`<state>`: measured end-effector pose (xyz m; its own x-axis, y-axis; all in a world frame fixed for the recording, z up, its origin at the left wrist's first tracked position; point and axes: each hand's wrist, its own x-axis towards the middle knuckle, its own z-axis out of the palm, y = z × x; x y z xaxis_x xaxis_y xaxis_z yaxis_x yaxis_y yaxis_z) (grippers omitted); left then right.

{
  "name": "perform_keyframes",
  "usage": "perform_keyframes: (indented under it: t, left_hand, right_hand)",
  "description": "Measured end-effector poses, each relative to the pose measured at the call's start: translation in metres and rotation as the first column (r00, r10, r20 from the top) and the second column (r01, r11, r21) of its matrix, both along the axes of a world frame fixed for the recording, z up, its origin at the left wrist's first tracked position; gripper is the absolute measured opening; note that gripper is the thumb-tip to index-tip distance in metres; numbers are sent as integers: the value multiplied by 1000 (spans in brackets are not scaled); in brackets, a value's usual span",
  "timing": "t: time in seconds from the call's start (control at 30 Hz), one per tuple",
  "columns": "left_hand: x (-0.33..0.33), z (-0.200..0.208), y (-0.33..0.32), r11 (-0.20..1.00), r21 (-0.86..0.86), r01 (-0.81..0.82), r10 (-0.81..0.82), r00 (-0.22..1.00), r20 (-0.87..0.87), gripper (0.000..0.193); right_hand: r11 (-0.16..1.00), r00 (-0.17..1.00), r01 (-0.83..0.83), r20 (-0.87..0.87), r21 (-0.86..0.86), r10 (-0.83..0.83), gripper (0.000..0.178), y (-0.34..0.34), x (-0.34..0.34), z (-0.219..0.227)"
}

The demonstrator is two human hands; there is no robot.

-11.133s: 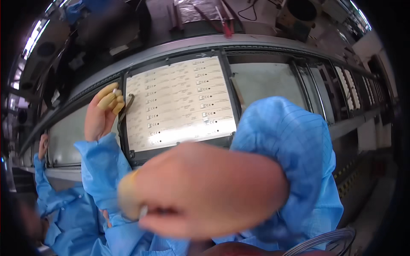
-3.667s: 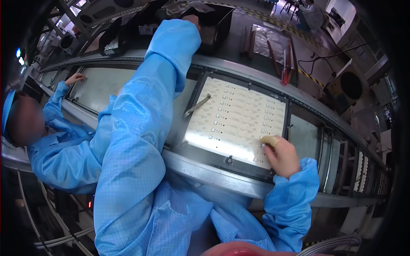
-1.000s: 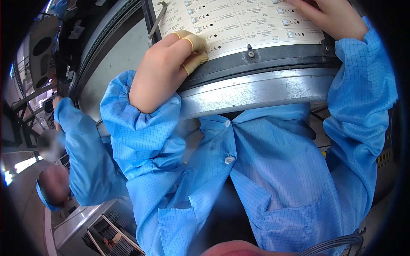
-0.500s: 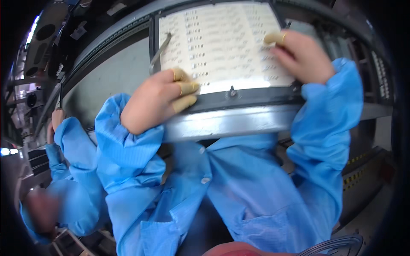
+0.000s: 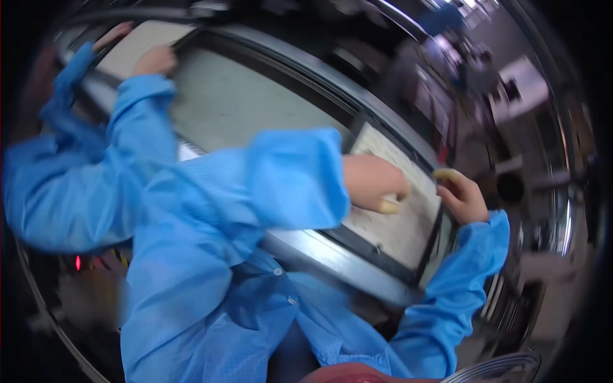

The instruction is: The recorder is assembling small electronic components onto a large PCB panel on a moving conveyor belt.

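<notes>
Silver rail [image 5: 332, 258] lower centre, blurry room [image 5: 476, 131] upper right; left fingers [image 5: 388, 207] over pale sheet [image 5: 408, 233], right fingers [image 5: 449, 175] beside. Gripping? Can't tell.

The panel [image 5: 408, 230] is lying inside the frame [image 5: 367, 247], which is sitting between the near rail [image 5: 332, 258] and the far rail [image 5: 306, 70]. The left hand [image 5: 377, 184] is hanging over the panel; from here I'm not managing to tell whether it is touching. The right hand [image 5: 463, 198] is hovering just beside the frame's right edge. Left of the frame, the bed [image 5: 249, 96] is stretching between both rails, and the left sleeve [image 5: 297, 182] is crossing before it. Farther left, a second panel [image 5: 143, 41] is lying between the co-worker's right hand [image 5: 156, 62] and the co-worker's left hand [image 5: 113, 35].
</notes>
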<state>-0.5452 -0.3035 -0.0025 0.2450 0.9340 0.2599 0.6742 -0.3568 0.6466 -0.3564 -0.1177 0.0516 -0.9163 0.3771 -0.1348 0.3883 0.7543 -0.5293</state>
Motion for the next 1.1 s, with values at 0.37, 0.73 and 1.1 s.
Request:
perform_keyframes:
  t: [0.37, 0.73, 1.1]
  left_hand:
    - [-13, -42, 27, 895, 446, 30, 143, 926, -349, 18]
    - [-30, -15, 11, 978, 190, 83, 13, 889, -458, 24]
    - [-35, -23, 28, 904, 335, -266, 281, 960, 4, 24]
  right_hand:
    - [763, 904, 312, 70, 566, -422, 61, 180, -173, -88]
    - [803, 974, 224, -141, 553, -175, 56, 326, -142, -153]
    - [568, 683, 379, -193, -730, -704, 36, 77, -55, -11]
